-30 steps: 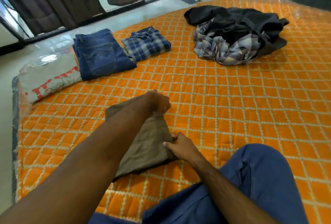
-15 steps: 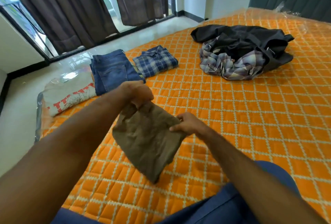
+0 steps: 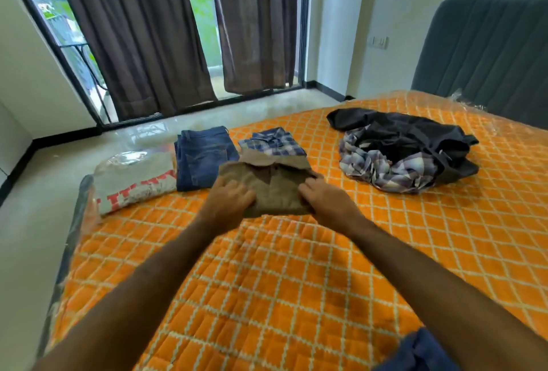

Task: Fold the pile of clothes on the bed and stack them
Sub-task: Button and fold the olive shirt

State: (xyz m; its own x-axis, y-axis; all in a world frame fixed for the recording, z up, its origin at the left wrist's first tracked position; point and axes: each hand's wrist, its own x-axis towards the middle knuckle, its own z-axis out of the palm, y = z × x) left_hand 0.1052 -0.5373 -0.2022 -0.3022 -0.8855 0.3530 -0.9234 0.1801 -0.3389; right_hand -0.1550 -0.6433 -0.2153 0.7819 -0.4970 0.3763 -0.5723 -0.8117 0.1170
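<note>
Lifted and carried forward since a second ago: brown garment [image 3: 271, 185], now over the folded row at the far bed [image 3: 267, 276] edge. Left hand [image 3: 229, 200] and right hand [image 3: 324, 200] grip its near corners, fingers curled in the cloth. Soft, light, apt to unfold; best held by both edges. Left to right: grey tee [image 3: 135, 184], jeans [image 3: 201, 157], plaid shirt [image 3: 272, 142], then unfolded pile [image 3: 406, 151], well apart. Nothing blocking.
</note>
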